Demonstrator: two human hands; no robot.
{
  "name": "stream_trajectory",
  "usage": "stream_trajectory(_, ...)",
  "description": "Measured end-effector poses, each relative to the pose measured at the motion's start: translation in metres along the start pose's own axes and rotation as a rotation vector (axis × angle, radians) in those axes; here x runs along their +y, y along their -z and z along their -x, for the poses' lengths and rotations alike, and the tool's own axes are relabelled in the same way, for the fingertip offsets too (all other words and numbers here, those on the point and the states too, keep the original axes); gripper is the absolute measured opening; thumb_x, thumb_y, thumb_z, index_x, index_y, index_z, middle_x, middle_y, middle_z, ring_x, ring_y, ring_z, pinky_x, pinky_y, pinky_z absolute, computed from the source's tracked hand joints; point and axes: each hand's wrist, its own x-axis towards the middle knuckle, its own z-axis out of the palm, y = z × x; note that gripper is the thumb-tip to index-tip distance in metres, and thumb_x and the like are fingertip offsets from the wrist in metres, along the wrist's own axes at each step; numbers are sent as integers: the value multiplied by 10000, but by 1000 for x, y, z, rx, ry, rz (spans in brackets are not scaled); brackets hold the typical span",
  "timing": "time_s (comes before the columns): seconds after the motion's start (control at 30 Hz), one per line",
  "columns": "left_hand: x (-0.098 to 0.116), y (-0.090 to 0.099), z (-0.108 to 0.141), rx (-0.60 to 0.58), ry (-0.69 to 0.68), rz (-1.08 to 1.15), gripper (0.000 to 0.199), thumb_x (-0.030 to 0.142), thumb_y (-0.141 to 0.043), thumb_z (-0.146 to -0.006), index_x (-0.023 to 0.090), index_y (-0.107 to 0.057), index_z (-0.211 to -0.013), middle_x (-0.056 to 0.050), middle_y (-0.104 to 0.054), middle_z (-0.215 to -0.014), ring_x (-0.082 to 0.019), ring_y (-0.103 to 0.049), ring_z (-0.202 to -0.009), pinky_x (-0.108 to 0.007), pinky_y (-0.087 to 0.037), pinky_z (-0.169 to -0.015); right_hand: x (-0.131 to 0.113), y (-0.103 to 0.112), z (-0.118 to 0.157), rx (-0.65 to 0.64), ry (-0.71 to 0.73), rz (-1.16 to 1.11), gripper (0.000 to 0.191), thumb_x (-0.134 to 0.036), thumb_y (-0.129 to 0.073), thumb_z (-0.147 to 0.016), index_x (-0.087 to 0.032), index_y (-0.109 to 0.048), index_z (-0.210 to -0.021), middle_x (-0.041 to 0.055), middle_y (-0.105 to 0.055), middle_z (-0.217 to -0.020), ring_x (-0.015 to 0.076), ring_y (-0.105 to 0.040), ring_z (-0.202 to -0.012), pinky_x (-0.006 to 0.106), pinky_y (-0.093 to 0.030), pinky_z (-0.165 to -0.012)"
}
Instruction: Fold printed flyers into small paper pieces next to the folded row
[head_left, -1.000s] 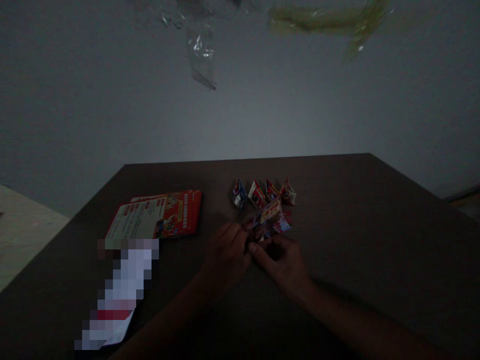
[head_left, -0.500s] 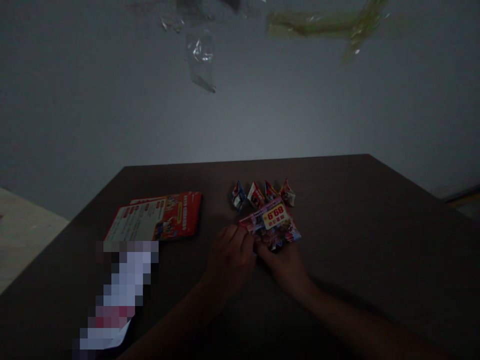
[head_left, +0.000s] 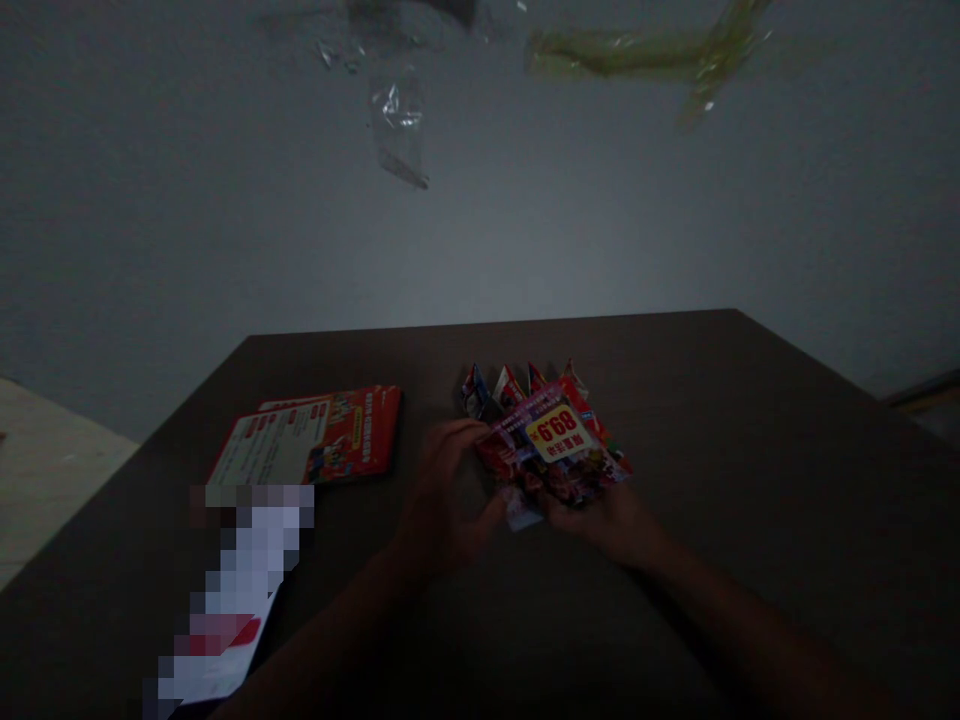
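Observation:
A folded printed flyer [head_left: 577, 470], with a yellow patch reading 89.9 upside down to me, lies at the middle of the dark table. My right hand [head_left: 619, 525] grips its near right edge, thumb on top and the other fingers hidden beneath. At its left edge is my left hand [head_left: 442, 500], thumb and fingers spread apart, the fingertips close to the paper; whether they touch it I cannot tell. Just behind the flyer stand several small pointed folded-paper pieces [head_left: 474, 390] in a row, partly covered by it.
To the left lies a stack of red printed leaflets [head_left: 379, 430]. Nearer me is a pale flat object [head_left: 240, 590], mostly blurred out by pixel blocks. Behind the table's [head_left: 750, 420] far edge rises a grey wall [head_left: 570, 220] with yellowish tape [head_left: 622, 55] and a clear plastic scrap [head_left: 397, 120].
My left hand has come off the flyer's near left part and opened. The right hand has shifted right with the flyer, which now shows a wider face and covers more of the folded pieces.

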Motion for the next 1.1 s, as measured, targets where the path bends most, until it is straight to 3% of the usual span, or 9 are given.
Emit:
stream_trajectory(0.1, -11, 3, -8, -26, 223, 160, 657, 266, -722, -652, 156, -464, -1247, -146, -495, -1298, -289, -453, -1201, -474, -356, -1006, 4, 4, 2, -138, -20, -57, 277, -177, -641, -681, -231, -647, -953, 13, -704, -840, 190, -670, -792, 333, -551, -715)
stream_trajectory(0.13, -13, 5, -10, -98, 302, 277, 682, 272, -741, -631, 161, -474, -1249, -140, -528, -1276, -290, -490, -1171, -461, -388, -983, 5, 5, 2, -173, -24, -70, 242, -187, -619, -705, -232, -655, -940, 2, -701, -788, 182, -673, -759, 319, -555, -679)
stream_trajectory(0.23, -16, 9, -13, -453, 531, 719, 544, 272, -740, -632, 144, -585, -1138, -116, -670, -1074, -273, -631, -972, -403, -502, -837, 6, 6, 6, -261, -27, -93, 218, -185, -609, -722, -218, -669, -929, -6, -695, -749, 171, -675, -746, 305, -556, -666)
stream_trajectory(0.33, -16, 7, -11, -575, 683, 788, 315, 302, -726, -651, 122, -689, -906, -76, -725, -837, -234, -678, -759, -341, -536, -691, 4, 9, 9, -384, -10, -109, 414, -125, -692, -629, -220, -647, -1029, 10, -690, -943, 176, -656, -860, 335, -526, -817)
stream_trajectory(0.43, -16, 1, -7, -458, 729, 703, 248, 346, -729, -648, 121, -708, -750, -46, -712, -695, -196, -661, -638, -287, -517, -597, 2, 12, 8, -421, -68, -171, 400, -164, -678, -685, -214, -620, -1077, 25, -680, -1002, 172, -639, -913, 334, -521, -833)
stream_trajectory(0.53, -16, -7, -3, -271, 809, 709, 276, 356, -753, -618, 129, -712, -769, -44, -717, -722, -181, -650, -626, -271, -511, -571, 4, 13, 1, -375, -187, -203, 245, -248, -669, -741, -182, -656, -977, 35, -691, -952, 167, -644, -875, 339, -524, -815)
stream_trajectory(0.7, -7, -21, 6, -85, 877, 744, 257, 353, -766, -611, 122, -680, -685, -27, -685, -629, -158, -629, -568, -263, -508, -543, 12, 7, -8, -88, -355, -367, 255, -366, -731, -685, -132, -680, -771, 18, -688, -659, 129, -628, -580, 297, -537, -629)
stream_trajectory(0.87, 3, -26, 10, -65, 886, 888, 349, 377, -728, -665, 142, -687, -920, -49, -723, -815, -192, -672, -703, -309, -549, -643, 12, -1, -6, -73, -390, -393, 297, -380, -771, -626, -132, -698, -771, 25, -702, -682, 126, -630, -579, 280, -520, -614)
stream_trajectory(1.1, -9, -24, 9, -19, 743, 641, 277, 378, -619, -773, 148, -644, -925, -49, -722, -882, -194, -674, -780, -278, -531, -661, 8, 1, -6, -230, -503, -337, 263, -375, -737, -658, -122, -669, -666, 13, -676, -583, 113, -602, -500, 244, -495, -528)
